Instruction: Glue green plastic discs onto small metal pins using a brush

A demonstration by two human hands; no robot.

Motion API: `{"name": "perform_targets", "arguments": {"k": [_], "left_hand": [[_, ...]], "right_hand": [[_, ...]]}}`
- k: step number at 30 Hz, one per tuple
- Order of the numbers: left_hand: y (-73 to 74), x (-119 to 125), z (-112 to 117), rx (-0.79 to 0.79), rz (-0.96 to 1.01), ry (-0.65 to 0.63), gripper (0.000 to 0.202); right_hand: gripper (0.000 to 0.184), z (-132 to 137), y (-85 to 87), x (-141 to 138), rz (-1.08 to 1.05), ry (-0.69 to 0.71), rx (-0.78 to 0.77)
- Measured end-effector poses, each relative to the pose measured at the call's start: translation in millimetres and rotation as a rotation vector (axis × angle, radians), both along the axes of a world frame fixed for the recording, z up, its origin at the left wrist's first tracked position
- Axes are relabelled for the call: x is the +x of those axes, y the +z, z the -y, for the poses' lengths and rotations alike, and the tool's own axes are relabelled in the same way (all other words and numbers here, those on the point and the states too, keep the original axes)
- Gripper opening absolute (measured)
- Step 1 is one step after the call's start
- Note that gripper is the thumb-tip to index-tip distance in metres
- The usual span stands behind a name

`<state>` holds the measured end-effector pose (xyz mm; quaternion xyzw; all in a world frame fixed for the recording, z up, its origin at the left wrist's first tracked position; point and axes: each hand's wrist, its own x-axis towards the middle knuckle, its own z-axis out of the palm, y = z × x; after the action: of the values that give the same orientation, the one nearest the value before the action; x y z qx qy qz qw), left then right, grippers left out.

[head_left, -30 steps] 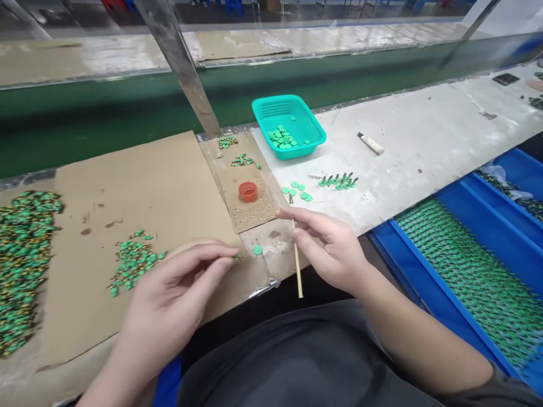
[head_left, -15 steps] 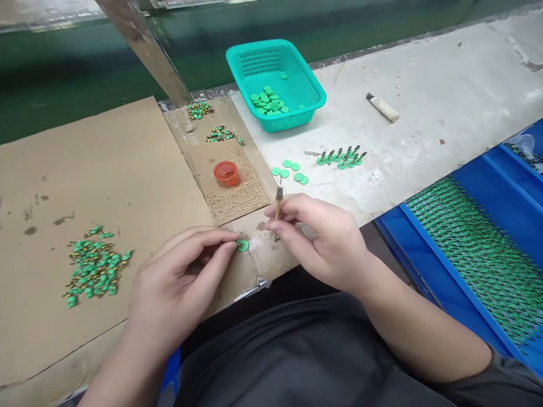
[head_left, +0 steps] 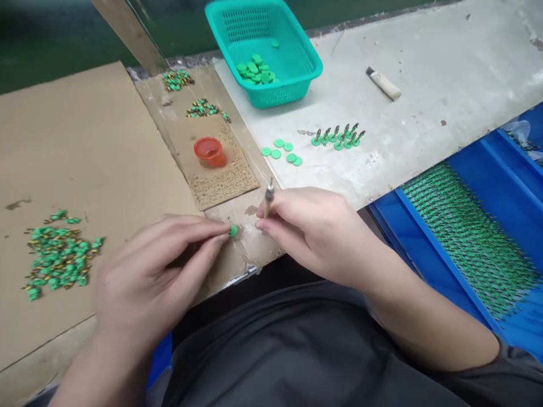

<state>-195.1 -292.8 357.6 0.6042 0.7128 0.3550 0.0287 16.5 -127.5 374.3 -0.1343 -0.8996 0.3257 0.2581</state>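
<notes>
My left hand (head_left: 156, 277) pinches a small green disc (head_left: 233, 230) between thumb and forefinger, just above the brown cardboard (head_left: 85, 152) near the bench's front edge. My right hand (head_left: 314, 232) is closed round a thin stick tool (head_left: 268, 198) whose dark tip points up and away. The two hands' fingertips are a few centimetres apart. A pile of small green-and-gold parts (head_left: 57, 254) lies on the cardboard to the left of my left hand.
A teal basket (head_left: 297, 51) holding green discs stands at the back. Loose green discs (head_left: 280, 151), a row of green pins (head_left: 337, 137), an orange cup (head_left: 209, 151) and a small white tube (head_left: 384, 83) lie on the bench. A blue tray (head_left: 479, 186) of green parts sits at right.
The view has tilted down and the hands have drawn closer together. My left hand picked the green disc up from the cardboard. My right hand swung the stick upright.
</notes>
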Motion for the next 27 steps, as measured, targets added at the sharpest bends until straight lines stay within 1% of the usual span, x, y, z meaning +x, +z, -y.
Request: {"name": "perform_targets", "arguments": {"k": [3,6,9,12,17,20,24,27], "left_hand": [[-5.4,-2.4,1.0,0.019,0.051,-0.029,0.015],[-8.5,-4.0,1.8,0.013,0.066,-0.019,0.016],[-9.5,-3.6,2.1,0.008,0.076,0.004,0.014],[-9.9,-2.4,1.4,0.013,0.084,0.035,0.013],[-9.6,-1.6,1.0,0.014,0.098,0.055,0.013],[-10.0,-1.8,1.2,0.017,0.098,0.051,0.013],[-11.1,-2.0,1.2,0.02,0.085,0.05,0.013],[-11.3,-1.7,1.6,0.022,0.092,0.057,0.013]], "right_hand": [[0.019,-2.0,-1.8,-0.2,0.07,0.012,0.029],[0.017,-1.8,-12.8,-9.0,-0.008,0.031,-0.013],[0.032,2.3,-24.8,-24.6,-0.105,0.007,-0.06],[0.041,6.3,-31.0,-37.9,-0.109,0.011,-0.065],[0.032,6.8,-33.9,-43.7,-0.124,0.044,-0.049],[0.032,6.6,-33.3,-42.5,-0.134,0.051,-0.053],[0.029,6.2,-31.4,-43.2,-0.069,0.048,-0.045],[0.025,3.6,-34.0,-47.9,-0.046,0.092,-0.039]]}}
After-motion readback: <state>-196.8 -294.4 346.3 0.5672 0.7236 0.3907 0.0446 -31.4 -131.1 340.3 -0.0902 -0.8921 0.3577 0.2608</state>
